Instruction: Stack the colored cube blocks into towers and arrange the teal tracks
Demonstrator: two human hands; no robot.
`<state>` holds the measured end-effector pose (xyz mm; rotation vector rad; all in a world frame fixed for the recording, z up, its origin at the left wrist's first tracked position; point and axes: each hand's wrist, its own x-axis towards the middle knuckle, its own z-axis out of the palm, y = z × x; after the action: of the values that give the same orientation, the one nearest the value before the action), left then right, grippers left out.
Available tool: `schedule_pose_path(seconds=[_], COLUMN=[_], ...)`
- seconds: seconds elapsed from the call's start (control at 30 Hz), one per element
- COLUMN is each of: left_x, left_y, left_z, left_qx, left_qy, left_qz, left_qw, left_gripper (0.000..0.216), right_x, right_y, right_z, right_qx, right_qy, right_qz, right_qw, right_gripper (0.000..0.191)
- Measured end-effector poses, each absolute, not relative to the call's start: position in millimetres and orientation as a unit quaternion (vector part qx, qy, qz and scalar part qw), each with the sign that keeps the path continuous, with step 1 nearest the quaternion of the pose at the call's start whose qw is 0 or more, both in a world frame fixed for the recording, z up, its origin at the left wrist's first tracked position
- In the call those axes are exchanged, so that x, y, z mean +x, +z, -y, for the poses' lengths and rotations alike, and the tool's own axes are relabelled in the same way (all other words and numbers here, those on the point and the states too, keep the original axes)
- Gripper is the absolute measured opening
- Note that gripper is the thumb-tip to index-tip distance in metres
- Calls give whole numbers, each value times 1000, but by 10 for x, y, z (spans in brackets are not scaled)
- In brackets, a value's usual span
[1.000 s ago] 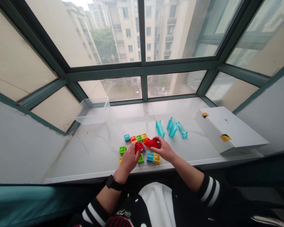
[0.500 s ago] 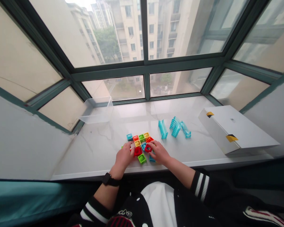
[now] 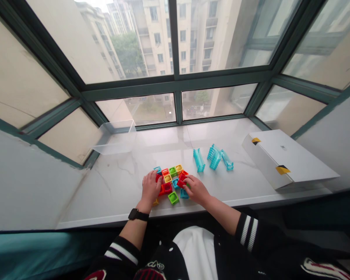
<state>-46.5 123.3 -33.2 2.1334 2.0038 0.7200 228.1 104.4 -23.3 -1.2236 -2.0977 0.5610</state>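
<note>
Colourful plastic toy blocks lie in a cluster on the white marble-patterned sill. My left hand (image 3: 151, 188) is at the cluster's left side, its fingers bent over a red block (image 3: 158, 178) that is partly covered. Between the thumb and fingers of my right hand (image 3: 196, 190) is another red block (image 3: 181, 180), tilted at the cluster's right side. Around them are a yellow block (image 3: 167, 178), a green block (image 3: 173, 198), a blue block (image 3: 175, 183) and a red block (image 3: 167, 188). Some blocks are hidden under my hands.
Translucent turquoise track pieces (image 3: 198, 160) lie to the right, beyond my right hand. A clear plastic bin (image 3: 116, 147) stands at the back left. A white box (image 3: 294, 159) with yellow-and-black corner tabs sits at the right. Windows (image 3: 175, 83) border the sill (image 3: 119, 194).
My left hand has shifted a little left and its fingers now lie farther over the blocks. The red block in my right hand has turned. The whole view has moved slightly.
</note>
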Motion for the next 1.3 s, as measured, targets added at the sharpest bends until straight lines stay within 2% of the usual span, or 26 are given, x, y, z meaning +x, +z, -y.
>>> schedule_pose_path(seconds=[0.17,0.27,0.53,0.67,0.8,1.03,1.3], left_x=[-417,-337,-284,-299,-293,-240,-570], left_y=[-526,-562,-522,-509,-520,-569,-472], left_z=[-1059,-1026,-999,-991,-992,-1060,-1103], left_qx=[705,709,720,724,715,702,722], left_qy=[195,197,201,217,243,201,220], left_qz=[-675,-671,-661,-650,-650,-681,-653], left_qw=[96,93,72,81,83,61,60], left_gripper=[63,64,63,59,53,65,49], right_x=[2163,2063,1982,2011,2077,1998,1692], right_y=[-313,-348,-400,-570,-710,-768,-739], right_z=[-1123,-1142,-1293,-1374,-1381,-1332,-1432], right_qx=[-448,-445,-507,-536,-503,-517,-498], right_qy=[256,262,157,167,182,199,200], right_qz=[792,787,792,787,805,789,788], right_qw=[326,338,301,255,259,266,301], right_gripper=[12,13,51,63,67,72,66])
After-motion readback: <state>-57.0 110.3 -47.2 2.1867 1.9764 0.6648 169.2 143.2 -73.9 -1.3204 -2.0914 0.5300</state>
